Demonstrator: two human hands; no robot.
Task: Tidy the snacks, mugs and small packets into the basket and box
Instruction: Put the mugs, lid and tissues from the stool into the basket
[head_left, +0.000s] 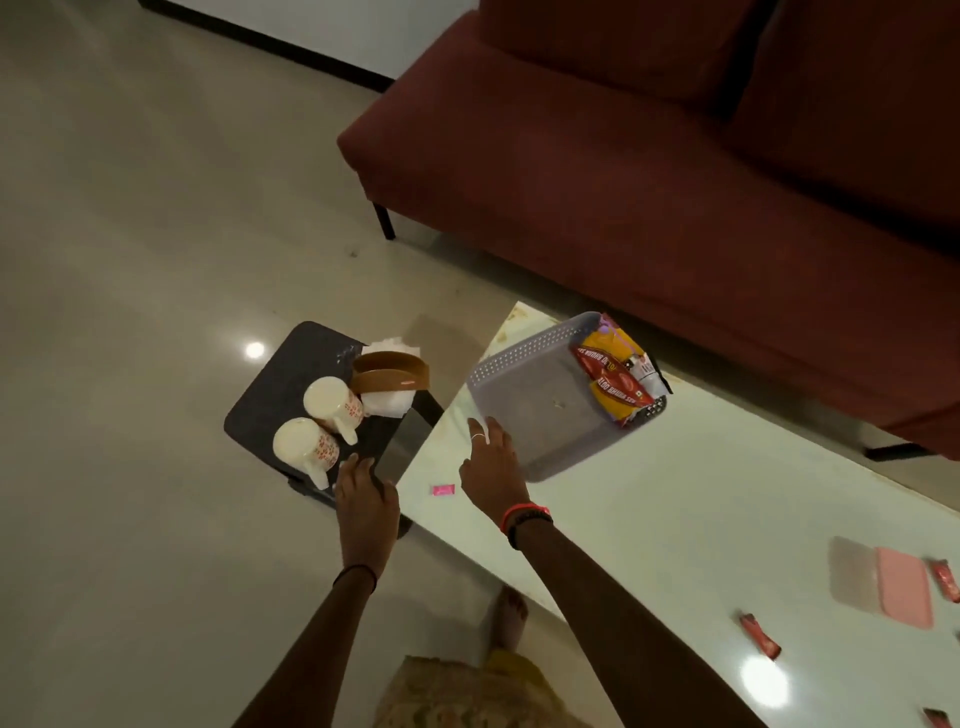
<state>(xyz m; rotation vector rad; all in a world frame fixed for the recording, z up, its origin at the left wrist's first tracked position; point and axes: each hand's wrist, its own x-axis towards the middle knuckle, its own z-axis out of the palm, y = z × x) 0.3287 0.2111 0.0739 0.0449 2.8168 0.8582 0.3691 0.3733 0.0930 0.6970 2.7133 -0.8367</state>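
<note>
Perforated grey plastic basket (540, 405) (snack packets (615, 376) inside) on glossy table (649, 519); both hands spread, empty.

I see a dim, warm-lit room; ceiling lamps glare off the glossy floor (254, 349) and white worktop (763, 680). Edges bow from wide-angle distortion, detail soft.

A home living room, where a maroon sofa (649, 171) stood on a polished tile floor (130, 208) beside a low white desk (649, 519).
</note>
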